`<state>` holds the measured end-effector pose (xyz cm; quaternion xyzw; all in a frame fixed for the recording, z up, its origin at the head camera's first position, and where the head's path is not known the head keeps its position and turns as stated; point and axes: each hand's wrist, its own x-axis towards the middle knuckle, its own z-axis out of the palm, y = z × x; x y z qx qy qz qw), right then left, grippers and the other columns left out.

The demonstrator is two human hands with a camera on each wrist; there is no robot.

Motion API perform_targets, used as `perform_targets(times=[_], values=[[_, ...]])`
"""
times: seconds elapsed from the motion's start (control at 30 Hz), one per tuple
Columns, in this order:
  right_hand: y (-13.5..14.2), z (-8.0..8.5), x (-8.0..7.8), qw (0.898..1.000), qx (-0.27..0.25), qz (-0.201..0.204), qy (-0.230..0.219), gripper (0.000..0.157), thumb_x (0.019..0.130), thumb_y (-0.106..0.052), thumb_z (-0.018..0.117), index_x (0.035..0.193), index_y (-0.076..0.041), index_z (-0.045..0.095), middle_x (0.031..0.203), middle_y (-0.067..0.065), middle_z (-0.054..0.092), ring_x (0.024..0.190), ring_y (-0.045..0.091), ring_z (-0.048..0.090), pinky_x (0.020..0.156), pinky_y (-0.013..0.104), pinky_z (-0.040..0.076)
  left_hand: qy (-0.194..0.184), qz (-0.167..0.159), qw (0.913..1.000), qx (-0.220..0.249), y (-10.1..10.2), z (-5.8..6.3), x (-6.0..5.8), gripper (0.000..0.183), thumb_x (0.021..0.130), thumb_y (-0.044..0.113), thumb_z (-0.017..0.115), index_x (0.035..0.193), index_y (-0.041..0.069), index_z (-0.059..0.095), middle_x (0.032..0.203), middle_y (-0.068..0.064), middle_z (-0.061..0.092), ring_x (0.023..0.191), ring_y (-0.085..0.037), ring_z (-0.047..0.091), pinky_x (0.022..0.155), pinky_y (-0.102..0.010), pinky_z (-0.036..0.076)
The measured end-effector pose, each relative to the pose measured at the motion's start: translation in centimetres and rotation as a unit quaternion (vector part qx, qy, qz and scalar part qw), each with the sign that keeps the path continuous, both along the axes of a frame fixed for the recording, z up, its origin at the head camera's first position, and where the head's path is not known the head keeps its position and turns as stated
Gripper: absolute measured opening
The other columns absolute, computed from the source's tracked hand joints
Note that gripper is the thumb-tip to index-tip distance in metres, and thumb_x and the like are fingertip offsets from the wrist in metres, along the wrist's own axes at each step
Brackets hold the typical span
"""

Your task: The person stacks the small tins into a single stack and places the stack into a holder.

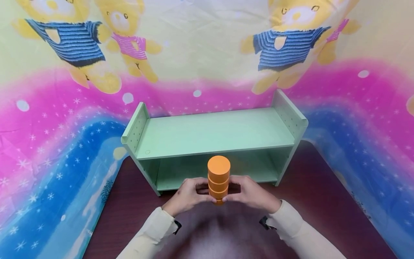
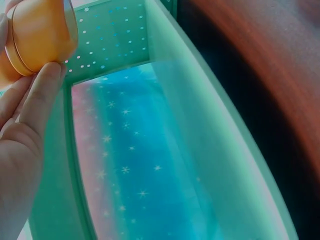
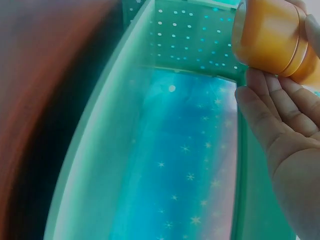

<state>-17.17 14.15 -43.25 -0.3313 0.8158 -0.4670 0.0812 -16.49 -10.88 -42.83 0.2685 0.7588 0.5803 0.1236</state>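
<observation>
An upright column of orange jars point(image 1: 219, 167), apparently stacked one on another, stands out in front of the small green shelf in the head view. From the left side, my left hand point(image 1: 187, 197) pinches its lower part between thumb and fingers. My right hand point(image 1: 252, 194) grips the same part from the opposite side. In the left wrist view a glossy orange jar point(image 2: 42, 32) lies against the fingertips point(image 2: 50, 72), and the seam round it shows. The right wrist view has a jar point(image 3: 270, 37) above the right fingers point(image 3: 257, 107). The column's base is mostly hidden by the thumbs.
The two-tier green shelf point(image 1: 213, 133) has raised side panels point(image 1: 289, 111) with small holes. It stands on a dark red-brown table point(image 1: 126, 216). A curtain point(image 1: 200, 54) printed with teddy bears hangs behind it and along both sides.
</observation>
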Motion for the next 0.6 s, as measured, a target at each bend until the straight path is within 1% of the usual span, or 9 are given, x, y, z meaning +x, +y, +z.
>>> perform_targets(times=[0.07, 0.17, 0.37, 0.47, 0.6], values=[[0.1, 0.3, -0.2, 1.0, -0.007, 0.004, -0.006, 0.044, 0.087, -0.031, 0.079, 0.125, -0.013, 0.065, 0.119, -0.003, 0.068, 0.105, 0.015, 0.066, 0.091, 0.041, 0.058, 0.002, -0.003, 1.0, 0.001, 0.0, 0.3, -0.2, 0.042, 0.08, 0.006, 0.083, 0.12, 0.003, 0.07, 0.116, -0.01, 0.07, 0.103, -0.02, 0.07, 0.087, -0.029, 0.059], [0.1, 1.0, -0.5, 1.0, -0.002, 0.002, 0.001, 0.045, 0.087, -0.032, 0.08, 0.125, -0.013, 0.066, 0.119, -0.004, 0.068, 0.107, 0.015, 0.065, 0.093, 0.042, 0.057, 0.007, -0.004, 1.0, -0.001, 0.0, 0.8, -0.5, 0.042, 0.08, 0.008, 0.084, 0.12, 0.004, 0.07, 0.117, -0.01, 0.07, 0.104, -0.021, 0.07, 0.087, -0.029, 0.059], [0.2, 2.2, -1.1, 1.0, 0.015, -0.003, 0.026, 0.048, 0.086, -0.033, 0.08, 0.127, -0.012, 0.065, 0.123, -0.003, 0.068, 0.114, 0.017, 0.064, 0.099, 0.045, 0.053, 0.025, -0.002, 0.9997, -0.008, 0.1, 1.6, -1.1, 0.044, 0.079, 0.008, 0.084, 0.12, 0.003, 0.07, 0.117, -0.011, 0.07, 0.104, -0.021, 0.07, 0.087, -0.029, 0.059], [0.3, 2.7, -1.4, 0.999, 0.023, -0.005, 0.04, 0.049, 0.086, -0.034, 0.08, 0.127, -0.012, 0.065, 0.124, -0.002, 0.067, 0.115, 0.017, 0.063, 0.1, 0.044, 0.053, 0.037, 0.003, 0.9992, -0.014, 0.2, 2.1, -1.4, 0.043, 0.079, 0.009, 0.085, 0.12, 0.004, 0.07, 0.116, -0.01, 0.071, 0.103, -0.02, 0.07, 0.086, -0.028, 0.059], [0.3, 3.3, -1.8, 0.998, 0.031, -0.009, 0.058, 0.05, 0.085, -0.035, 0.081, 0.126, -0.012, 0.066, 0.124, -0.003, 0.068, 0.116, 0.016, 0.063, 0.101, 0.042, 0.052, 0.042, 0.009, 0.999, -0.014, 0.3, 2.7, -1.7, 0.042, 0.079, 0.009, 0.086, 0.118, 0.003, 0.071, 0.114, -0.01, 0.072, 0.101, -0.019, 0.071, 0.085, -0.028, 0.059]])
